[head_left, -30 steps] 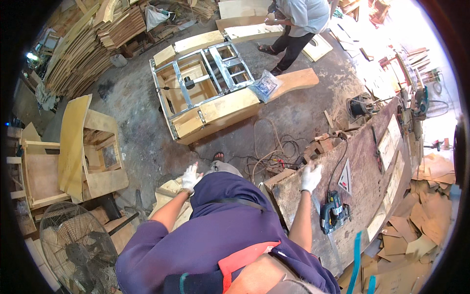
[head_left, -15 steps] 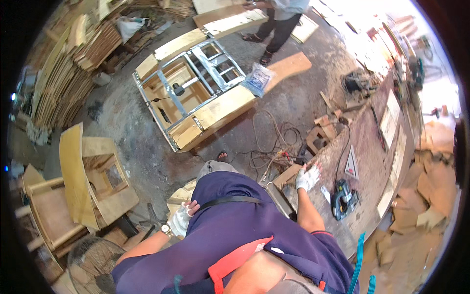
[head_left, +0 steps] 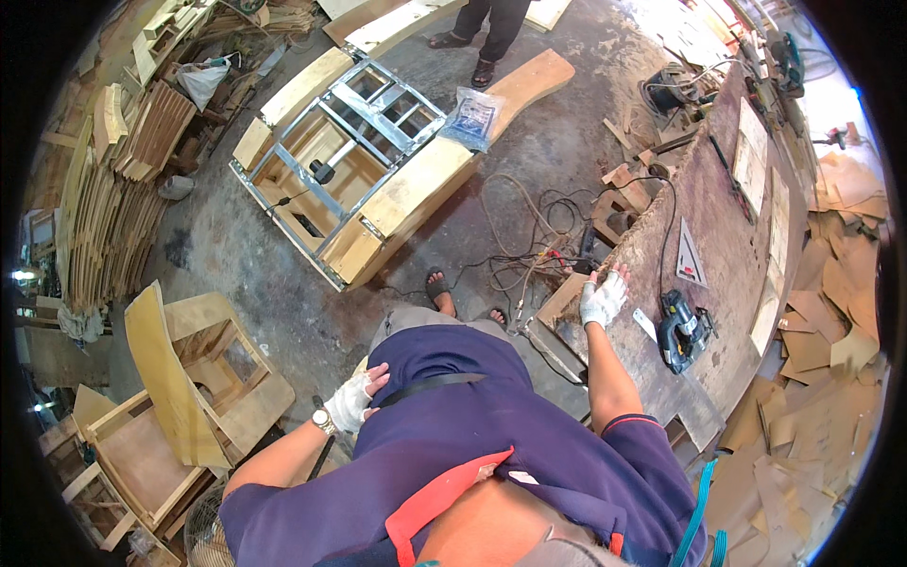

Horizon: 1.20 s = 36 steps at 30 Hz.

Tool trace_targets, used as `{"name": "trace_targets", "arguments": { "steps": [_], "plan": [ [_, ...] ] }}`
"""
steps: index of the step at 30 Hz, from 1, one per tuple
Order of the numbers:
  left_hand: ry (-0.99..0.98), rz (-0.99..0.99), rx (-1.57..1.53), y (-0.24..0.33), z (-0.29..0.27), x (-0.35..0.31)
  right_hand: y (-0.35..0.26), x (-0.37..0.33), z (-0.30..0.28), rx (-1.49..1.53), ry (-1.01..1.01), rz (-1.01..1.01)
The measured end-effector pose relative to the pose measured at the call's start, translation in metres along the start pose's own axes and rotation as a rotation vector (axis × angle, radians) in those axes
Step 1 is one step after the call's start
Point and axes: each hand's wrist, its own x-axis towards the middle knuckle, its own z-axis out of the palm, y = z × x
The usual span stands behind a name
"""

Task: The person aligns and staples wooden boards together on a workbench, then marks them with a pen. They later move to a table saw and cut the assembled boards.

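Illumination was bright across the middle of the view, with soft, faint shadows on the floor (head_left: 213, 260). Strong white glare entered at the upper right, washing out detail beyond the far end of the bench (head_left: 652, 250). The left rim was dimmer, broken by small bright spots. Fisheye distortion bowed the bench and the stacked boards (head_left: 94, 227); corners were black. Central detail was reasonably sharp, softening toward the rim.
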Motion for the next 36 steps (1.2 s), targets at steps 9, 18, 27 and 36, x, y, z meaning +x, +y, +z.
{"name": "trace_targets", "arguments": {
  "steps": [9, 18, 27, 36],
  "plan": [
    [0.143, 0.028, -0.094, -0.010, 0.037, -0.007, 0.000, 0.004, 0.002, 0.015, -0.013, -0.005],
    [0.193, 0.015, -0.106, 0.000, 0.053, -0.013, 0.004, 0.004, 0.008, 0.005, -0.010, 0.008],
    [0.180, 0.006, -0.106, -0.003, 0.063, -0.018, 0.005, 0.005, 0.009, -0.005, 0.011, -0.003],
    [0.154, 0.007, -0.100, -0.007, 0.052, -0.001, 0.000, 0.003, -0.002, -0.002, 0.002, -0.015]
  ]
}}
